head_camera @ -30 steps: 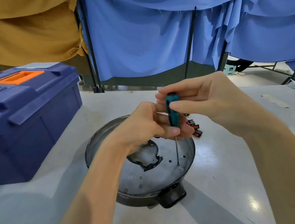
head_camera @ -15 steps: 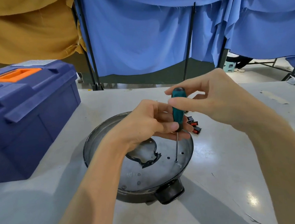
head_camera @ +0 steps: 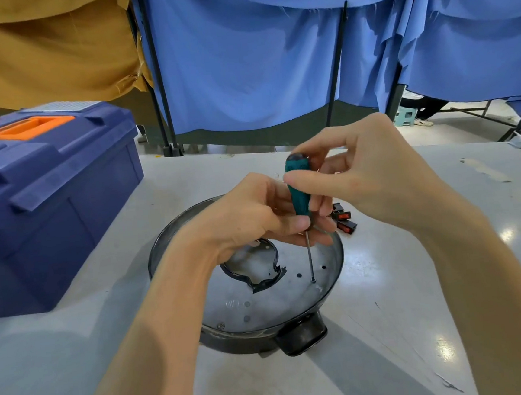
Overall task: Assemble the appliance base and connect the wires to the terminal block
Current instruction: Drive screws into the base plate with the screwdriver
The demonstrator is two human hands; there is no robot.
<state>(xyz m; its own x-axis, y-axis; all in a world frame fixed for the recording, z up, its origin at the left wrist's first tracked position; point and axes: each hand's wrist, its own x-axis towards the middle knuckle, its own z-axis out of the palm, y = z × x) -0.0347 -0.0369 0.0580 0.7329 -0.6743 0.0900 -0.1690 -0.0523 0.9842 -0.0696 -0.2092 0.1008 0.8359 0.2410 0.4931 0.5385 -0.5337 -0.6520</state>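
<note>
Green plastic makes the handle of the screwdriver (head_camera: 299, 190), and both hands are on it. The right hand (head_camera: 373, 171) pinches the top part of the handle between thumb and fingers. The left hand (head_camera: 248, 217) curls round the bottom of the handle, where the thin metal rod comes out, and keeps it straight. The tip stands in a small hole (head_camera: 313, 280) in the round metal base (head_camera: 262, 307), which sits on the grey surface (head_camera: 390, 327) right in front of the person.

A second ago the right fingers covered the top of the handle. Now the dark top pokes out, and the thumb lies across the front. The tip has not left its hole. I think the right hand is twisting the tool a bit, then taking a new hold, so a screw is going in. The screw itself is too small to see well.

So the base looks only partly put together. Other holes in it look bare, and no wires show. Some small red and black parts (head_camera: 344, 220) lie just behind the base. A big blue toolbox (head_camera: 48, 200) stands to the left.
</note>
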